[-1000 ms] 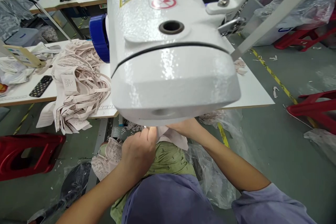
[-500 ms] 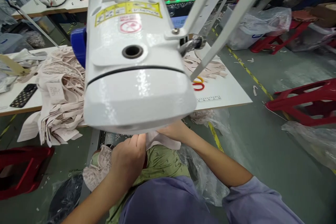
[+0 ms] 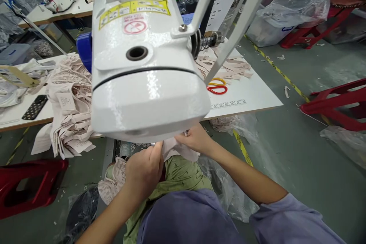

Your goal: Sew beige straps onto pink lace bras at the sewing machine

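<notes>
The left hand (image 3: 144,171) and right hand (image 3: 198,141) have their fingers pinched closed on a thin, pale pink cloth piece (image 3: 185,152), some tips hidden. It is under the big, shiny white sewing machine (image 3: 151,103), by the lap.

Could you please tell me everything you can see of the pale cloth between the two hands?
The pale cloth is a plain, pinkish-white, soft-looking piece with some creases. The left hand holds its left side and the right hand its upper right, while the lower right corner hangs free. It shows below the white machine head, which hides any upper part, and above the green garment; contact there is unclear.
</notes>
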The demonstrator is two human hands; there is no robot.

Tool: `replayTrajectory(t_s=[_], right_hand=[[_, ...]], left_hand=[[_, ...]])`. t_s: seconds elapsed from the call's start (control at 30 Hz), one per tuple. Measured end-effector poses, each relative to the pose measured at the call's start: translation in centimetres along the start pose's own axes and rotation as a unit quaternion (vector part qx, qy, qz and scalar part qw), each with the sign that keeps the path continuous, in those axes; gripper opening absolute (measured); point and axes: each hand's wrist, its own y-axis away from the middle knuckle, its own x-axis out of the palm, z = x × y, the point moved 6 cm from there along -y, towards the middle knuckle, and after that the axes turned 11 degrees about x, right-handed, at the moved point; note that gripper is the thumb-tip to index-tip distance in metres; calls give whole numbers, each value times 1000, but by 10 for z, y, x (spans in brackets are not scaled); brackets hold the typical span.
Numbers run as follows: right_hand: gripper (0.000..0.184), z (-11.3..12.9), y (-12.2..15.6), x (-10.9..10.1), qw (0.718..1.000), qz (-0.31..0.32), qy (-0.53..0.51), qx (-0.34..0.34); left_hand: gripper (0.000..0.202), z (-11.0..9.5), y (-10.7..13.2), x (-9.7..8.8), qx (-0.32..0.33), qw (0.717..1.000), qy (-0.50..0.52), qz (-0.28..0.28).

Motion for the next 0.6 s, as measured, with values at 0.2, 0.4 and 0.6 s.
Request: replayTrajectory(t_s=[0.2, 0.4, 0.6], right_hand=[[41, -7, 5, 3, 1000, 6, 13, 16], [32, -16, 11, 1, 999, -21, 22, 28], [30, -16, 45, 15, 994, 66, 75, 35]], left_hand=[[23, 9, 11, -1, -70, 997, 41, -16], [26, 31, 36, 8, -284, 923, 261, 3], [38, 35, 35, 18, -277, 849, 436, 106]])
